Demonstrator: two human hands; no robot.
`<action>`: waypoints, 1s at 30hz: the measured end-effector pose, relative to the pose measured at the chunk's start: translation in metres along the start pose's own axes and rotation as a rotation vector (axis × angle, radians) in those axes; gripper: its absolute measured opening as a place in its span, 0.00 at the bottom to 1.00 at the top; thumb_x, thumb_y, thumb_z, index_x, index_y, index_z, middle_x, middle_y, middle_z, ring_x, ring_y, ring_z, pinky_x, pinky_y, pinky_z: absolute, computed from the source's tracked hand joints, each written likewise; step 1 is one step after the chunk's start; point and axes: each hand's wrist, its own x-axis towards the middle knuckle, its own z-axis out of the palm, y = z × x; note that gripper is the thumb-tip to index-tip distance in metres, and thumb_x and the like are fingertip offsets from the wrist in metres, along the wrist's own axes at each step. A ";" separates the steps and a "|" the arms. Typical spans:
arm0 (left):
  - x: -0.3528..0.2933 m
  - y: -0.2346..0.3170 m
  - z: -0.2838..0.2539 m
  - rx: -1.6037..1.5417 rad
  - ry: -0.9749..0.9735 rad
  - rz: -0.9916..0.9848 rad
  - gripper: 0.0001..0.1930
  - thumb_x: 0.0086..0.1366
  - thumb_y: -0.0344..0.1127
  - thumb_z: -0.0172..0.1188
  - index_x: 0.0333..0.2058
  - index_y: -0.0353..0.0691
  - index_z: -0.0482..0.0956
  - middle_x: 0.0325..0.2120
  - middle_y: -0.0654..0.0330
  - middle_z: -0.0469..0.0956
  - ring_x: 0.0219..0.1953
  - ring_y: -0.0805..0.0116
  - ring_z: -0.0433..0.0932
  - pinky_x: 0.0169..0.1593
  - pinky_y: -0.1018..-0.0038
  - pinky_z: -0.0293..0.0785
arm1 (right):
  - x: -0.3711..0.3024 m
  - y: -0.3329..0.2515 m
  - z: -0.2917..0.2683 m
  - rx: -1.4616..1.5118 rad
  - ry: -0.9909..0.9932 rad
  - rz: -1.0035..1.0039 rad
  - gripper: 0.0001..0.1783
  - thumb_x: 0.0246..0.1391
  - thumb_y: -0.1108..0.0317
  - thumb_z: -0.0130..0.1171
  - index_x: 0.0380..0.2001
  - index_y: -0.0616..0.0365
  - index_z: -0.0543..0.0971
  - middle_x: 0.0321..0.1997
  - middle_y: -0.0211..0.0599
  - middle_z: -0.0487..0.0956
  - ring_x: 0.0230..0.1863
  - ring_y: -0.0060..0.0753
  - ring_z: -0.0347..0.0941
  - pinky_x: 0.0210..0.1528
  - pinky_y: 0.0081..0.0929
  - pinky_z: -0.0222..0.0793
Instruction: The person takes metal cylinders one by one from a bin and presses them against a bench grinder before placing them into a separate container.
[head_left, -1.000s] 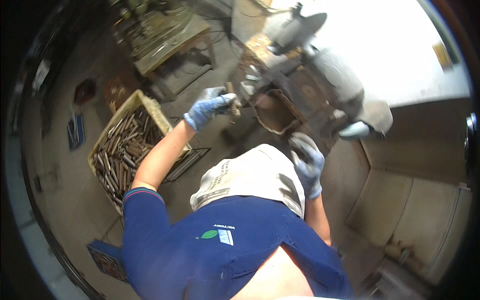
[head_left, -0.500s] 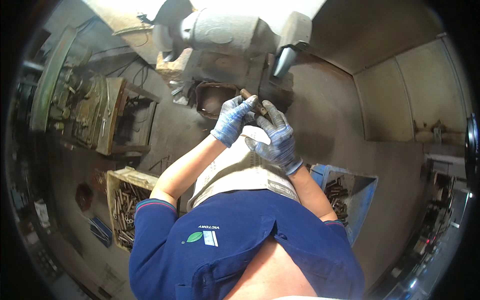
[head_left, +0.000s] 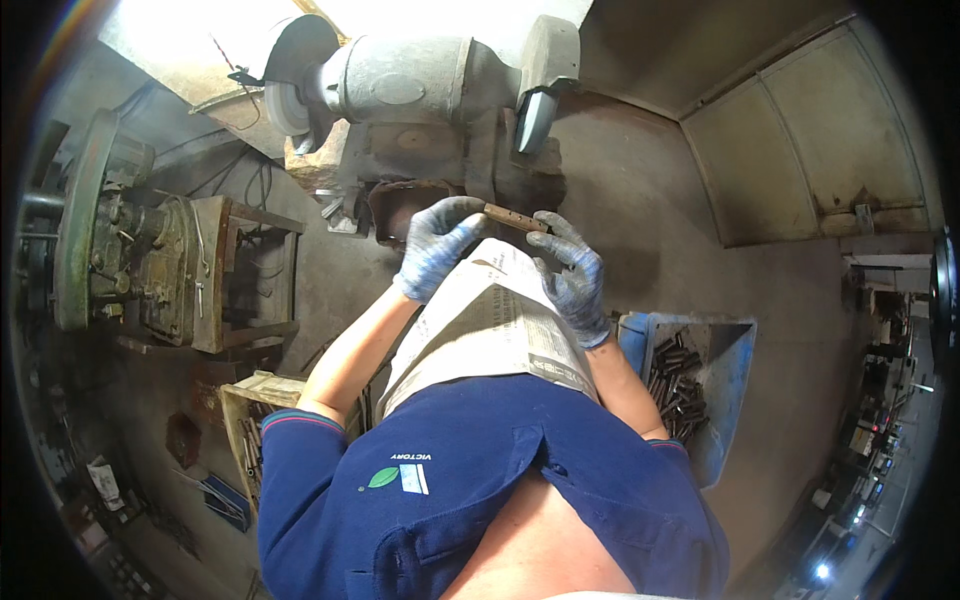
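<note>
While both grey-gloved hands, left hand (head_left: 438,246) and right hand (head_left: 573,276), pinch its ends, the short rusty metal bar (head_left: 516,219) lies crosswise, seemingly just below the grey bench grinder (head_left: 400,85).

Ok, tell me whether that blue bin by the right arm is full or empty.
Partly full: the blue bin holds a heap of short dark metal pieces along its near side; bare bin floor shows beyond them.

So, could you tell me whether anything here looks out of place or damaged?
Nothing stands out. Both gloved hands, left hand and right hand, hold a short metal bar level before the bench grinder; more metal pieces sit inside the blue bin, none spilled.
</note>
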 end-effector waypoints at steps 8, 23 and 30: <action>0.021 -0.019 -0.012 -0.059 0.056 -0.026 0.07 0.60 0.27 0.58 0.35 0.29 0.76 0.28 0.59 0.79 0.28 0.76 0.77 0.34 0.81 0.76 | 0.018 0.010 0.018 0.117 0.049 0.013 0.15 0.44 0.70 0.66 0.37 0.65 0.78 0.49 0.52 0.74 0.51 0.46 0.72 0.52 0.31 0.68; 0.081 -0.046 -0.029 0.062 -0.035 -0.051 0.07 0.60 0.27 0.58 0.35 0.29 0.77 0.27 0.62 0.78 0.27 0.78 0.75 0.33 0.80 0.75 | 0.016 0.072 0.040 0.305 0.259 0.233 0.11 0.56 0.77 0.51 0.41 0.68 0.77 0.52 0.43 0.71 0.51 0.35 0.70 0.55 0.33 0.68; 0.107 -0.053 -0.016 -0.029 -0.040 -0.148 0.07 0.60 0.27 0.57 0.35 0.30 0.78 0.28 0.61 0.79 0.27 0.76 0.76 0.33 0.80 0.75 | 0.028 0.095 0.033 0.046 0.353 0.227 0.10 0.48 0.76 0.59 0.36 0.61 0.81 0.41 0.41 0.80 0.50 0.34 0.73 0.55 0.29 0.65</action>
